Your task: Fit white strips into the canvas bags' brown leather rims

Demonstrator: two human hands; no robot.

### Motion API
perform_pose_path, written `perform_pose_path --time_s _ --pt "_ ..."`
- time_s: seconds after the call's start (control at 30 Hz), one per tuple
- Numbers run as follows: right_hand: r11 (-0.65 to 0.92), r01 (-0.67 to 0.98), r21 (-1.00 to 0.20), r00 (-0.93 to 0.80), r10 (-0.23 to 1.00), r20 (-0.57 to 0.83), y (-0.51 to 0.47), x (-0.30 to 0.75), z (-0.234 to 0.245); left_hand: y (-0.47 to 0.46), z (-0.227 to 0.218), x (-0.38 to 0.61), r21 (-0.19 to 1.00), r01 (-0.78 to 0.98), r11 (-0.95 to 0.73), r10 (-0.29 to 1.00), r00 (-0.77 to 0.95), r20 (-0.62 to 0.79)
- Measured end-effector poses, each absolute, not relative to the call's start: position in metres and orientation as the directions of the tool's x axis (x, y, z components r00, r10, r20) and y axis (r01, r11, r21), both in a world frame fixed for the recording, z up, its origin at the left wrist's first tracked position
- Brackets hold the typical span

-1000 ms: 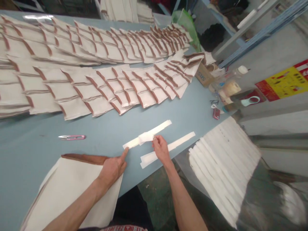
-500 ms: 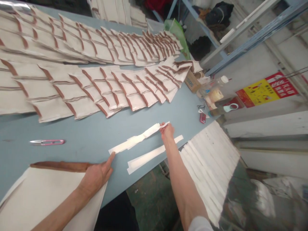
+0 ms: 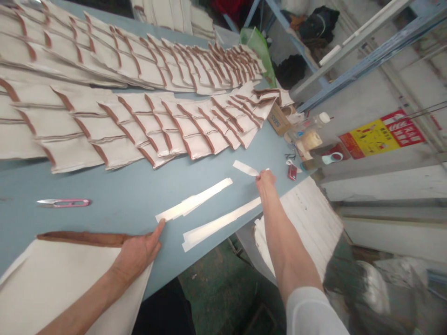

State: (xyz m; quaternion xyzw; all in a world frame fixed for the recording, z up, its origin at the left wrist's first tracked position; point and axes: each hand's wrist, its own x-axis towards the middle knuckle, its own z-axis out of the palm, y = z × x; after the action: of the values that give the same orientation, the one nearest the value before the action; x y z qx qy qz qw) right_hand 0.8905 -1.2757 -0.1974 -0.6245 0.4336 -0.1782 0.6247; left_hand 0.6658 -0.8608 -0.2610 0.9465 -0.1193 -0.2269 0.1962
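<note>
My left hand rests over a cream fabric panel with a brown edge. Its index finger is stretched out and presses the near end of a small stack of white strips on the table. Farther right, my right hand pinches a single short white strip, whose free end points left above the table. Another group of white strips lies along the table's front edge, below the first stack. Whether the strips are paper or cloth I cannot tell.
Pink-handled thread snips lie at left. Long rows of overlapping cream pieces with brown edges cover the back of the blue-grey table. A cardboard box, a bottle and a small red object stand or lie at right.
My right hand has pulled one strip off the stack and moved right with it. My left finger stays on the stack's near end.
</note>
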Motion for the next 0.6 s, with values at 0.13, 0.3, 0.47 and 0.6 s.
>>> perform_pose_path --time_s 0.13,0.3,0.47,0.6 --pt "0.201 -0.314 -0.928 0.562 -0.748 -0.353 -1.270 0.877 -0.165 -0.856 -0.259 0.669 0.524 -0.061 -0.850 -0.309 0.863 -0.400" --pt "0.280 -0.303 -0.911 0.700 -0.583 -0.412 -1.203 0.830 -0.140 -0.838 -0.255 0.675 0.715 0.113 -0.690 -0.273 0.874 -0.402" --pt "0.369 -0.333 -0.867 0.827 -0.328 -0.457 -1.093 0.771 -0.121 -0.823 -0.242 0.651 0.867 0.336 -0.367 -0.276 0.851 -0.446" --pt "0.390 -0.392 -0.833 0.872 -0.132 -0.472 -0.998 0.727 -0.105 -0.822 -0.216 0.611 0.863 0.493 -0.112 -0.322 0.803 -0.501"
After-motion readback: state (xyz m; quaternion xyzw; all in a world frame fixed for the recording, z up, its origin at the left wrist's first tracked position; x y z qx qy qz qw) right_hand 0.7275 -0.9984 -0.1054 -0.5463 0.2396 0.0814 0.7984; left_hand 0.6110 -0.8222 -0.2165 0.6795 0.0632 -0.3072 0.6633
